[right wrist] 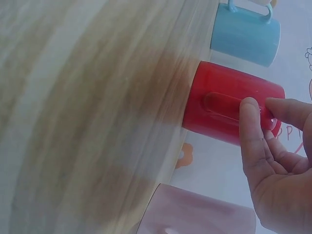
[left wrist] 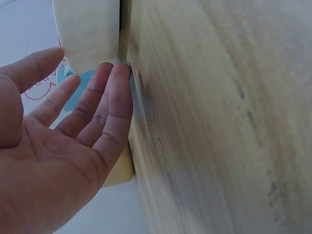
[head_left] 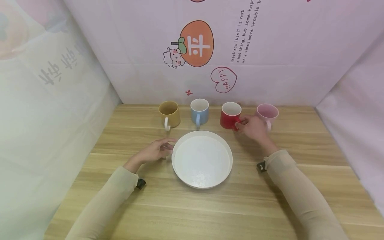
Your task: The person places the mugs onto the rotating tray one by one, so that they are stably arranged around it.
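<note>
A red mug (head_left: pixel 230 118) with a white inside stands upright at the back of the table. My right hand (head_left: pixel 253 127) pinches its handle (right wrist: pixel 229 106) between thumb and fingers, as the right wrist view shows close up. To the left, my left hand (head_left: pixel 156 150) is at the left rim of a round white tray (head_left: pixel 202 160), its fingers loosely bent and its fingertips right at the rim. The left wrist view shows the palm (left wrist: pixel 58 156) turned to the camera and the tray's side (left wrist: pixel 90 34) beyond the fingertips.
Along the back edge stand a light blue mug (head_left: pixel 200 115), a mustard mug (head_left: pixel 171 115) with a white handle, and a pink mug (head_left: pixel 268 111) just behind my right hand. A printed white cloth (head_left: pixel 144 66) rises behind the wooden table (head_left: pixel 192 213) and at both sides.
</note>
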Tool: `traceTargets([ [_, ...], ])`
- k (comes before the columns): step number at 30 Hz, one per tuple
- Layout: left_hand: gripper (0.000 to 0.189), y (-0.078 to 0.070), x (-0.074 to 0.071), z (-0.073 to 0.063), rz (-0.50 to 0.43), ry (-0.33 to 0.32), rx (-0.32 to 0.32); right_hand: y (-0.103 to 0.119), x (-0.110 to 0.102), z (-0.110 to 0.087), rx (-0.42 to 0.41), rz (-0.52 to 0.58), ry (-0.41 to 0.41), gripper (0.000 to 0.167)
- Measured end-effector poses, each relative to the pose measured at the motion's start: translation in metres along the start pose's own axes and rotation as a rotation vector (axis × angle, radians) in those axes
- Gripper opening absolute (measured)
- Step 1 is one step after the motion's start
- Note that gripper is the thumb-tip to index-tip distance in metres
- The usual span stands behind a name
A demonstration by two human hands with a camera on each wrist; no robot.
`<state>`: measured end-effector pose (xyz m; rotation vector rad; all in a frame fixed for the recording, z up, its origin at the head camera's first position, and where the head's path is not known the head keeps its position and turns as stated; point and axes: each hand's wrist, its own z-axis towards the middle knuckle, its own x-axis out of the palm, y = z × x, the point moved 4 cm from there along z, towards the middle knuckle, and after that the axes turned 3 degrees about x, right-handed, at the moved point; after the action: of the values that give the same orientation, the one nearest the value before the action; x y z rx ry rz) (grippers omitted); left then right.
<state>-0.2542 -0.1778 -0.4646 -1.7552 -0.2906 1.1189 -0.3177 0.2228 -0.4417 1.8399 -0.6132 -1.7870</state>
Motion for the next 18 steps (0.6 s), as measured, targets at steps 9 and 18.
traceTargets([
  [9, 0.051, 0.004, 0.0002, 0.0002, 0.008, -0.002, -0.02, 0.0026, 0.001, -0.0002, 0.025, -0.034, -0.012, 0.027],
  [18, 0.052, 0.0042, 0.0013, 0.0006, -0.011, 0.002, -0.049, 0.0009, -0.0006, 0.0002, 0.01, -0.072, -0.025, 0.022],
])
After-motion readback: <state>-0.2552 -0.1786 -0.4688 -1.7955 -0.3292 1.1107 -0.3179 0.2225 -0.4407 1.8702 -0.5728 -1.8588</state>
